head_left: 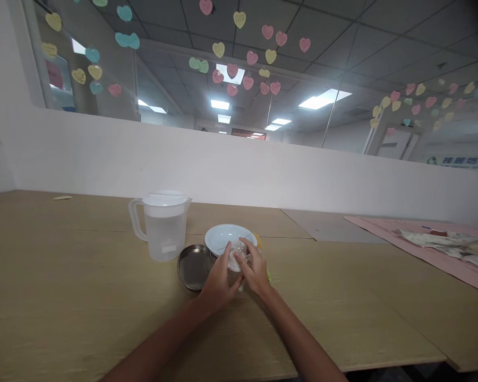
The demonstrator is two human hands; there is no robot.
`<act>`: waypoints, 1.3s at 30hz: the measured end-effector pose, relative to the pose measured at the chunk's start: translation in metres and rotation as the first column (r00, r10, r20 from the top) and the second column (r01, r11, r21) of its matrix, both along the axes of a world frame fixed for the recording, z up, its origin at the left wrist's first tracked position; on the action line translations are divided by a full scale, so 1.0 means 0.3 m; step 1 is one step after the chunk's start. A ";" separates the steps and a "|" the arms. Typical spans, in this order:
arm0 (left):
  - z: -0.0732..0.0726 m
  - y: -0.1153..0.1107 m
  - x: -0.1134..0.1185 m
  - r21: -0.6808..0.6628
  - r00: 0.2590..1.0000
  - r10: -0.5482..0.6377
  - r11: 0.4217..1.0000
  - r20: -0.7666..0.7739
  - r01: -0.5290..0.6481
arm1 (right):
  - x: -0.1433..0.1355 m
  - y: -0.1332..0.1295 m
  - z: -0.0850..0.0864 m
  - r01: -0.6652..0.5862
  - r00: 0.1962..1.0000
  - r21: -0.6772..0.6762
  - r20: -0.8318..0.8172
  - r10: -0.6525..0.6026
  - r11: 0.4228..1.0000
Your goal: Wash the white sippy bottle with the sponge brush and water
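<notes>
Between my two hands is a small clear, whitish object (236, 257), perhaps a plastic container; my fingers cover much of it and I cannot tell its kind. My left hand (219, 278) closes on it from the left. On the other side, my right hand (255, 268) grips it with thumb and fingers. Just behind the hands sits a white plate (224, 233), partly covered by them. A round metal dish (194, 267) lies to the left, touching or close to the plate. Something yellow (258, 240) peeks out at the plate's right edge.
A lidded clear pitcher (166, 228) with liquid in it stands left of the metal dish. On the right, a pink sheet (382, 231) bears a pile of packets (442, 240). A grey sheet (330, 227) lies beside it. The white wall (239, 170) bounds the table's back.
</notes>
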State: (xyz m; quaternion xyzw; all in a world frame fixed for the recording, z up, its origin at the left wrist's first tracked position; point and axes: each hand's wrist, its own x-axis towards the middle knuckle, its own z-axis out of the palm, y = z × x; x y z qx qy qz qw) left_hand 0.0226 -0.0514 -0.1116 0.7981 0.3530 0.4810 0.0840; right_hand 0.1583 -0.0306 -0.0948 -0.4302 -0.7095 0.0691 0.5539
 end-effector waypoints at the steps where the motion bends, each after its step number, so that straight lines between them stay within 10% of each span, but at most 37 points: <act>1: -0.004 -0.001 0.002 0.015 1.000 0.000 1.000 -0.006 0.000 | 0.001 -0.001 0.001 0.003 1.000 -0.002 -0.008 -0.003 1.000; 9: -0.021 -0.004 0.013 0.036 0.997 0.076 0.996 0.020 -0.077 | 0.002 0.004 -0.048 0.029 0.997 0.207 0.059 -0.042 0.978; 15: 0.003 -0.008 0.001 -0.034 0.997 0.071 0.997 0.042 -0.069 | 0.019 0.035 -0.054 0.192 0.975 0.432 -0.189 -0.120 0.881; 23: 0.003 -0.006 -0.010 -0.019 0.997 0.081 0.996 -0.012 -0.082 | 0.061 0.139 -0.078 -0.043 0.983 0.044 -0.178 0.051 0.998; 31: 0.000 0.007 -0.020 0.038 0.993 0.081 0.996 -0.081 -0.079 | 0.078 0.132 -0.064 -0.245 0.969 -0.043 -0.057 0.242 0.969; 39: 0.005 0.002 -0.019 0.049 0.994 0.076 0.996 -0.077 -0.072 | 0.053 0.127 -0.078 -0.187 0.981 -0.076 0.046 0.191 0.979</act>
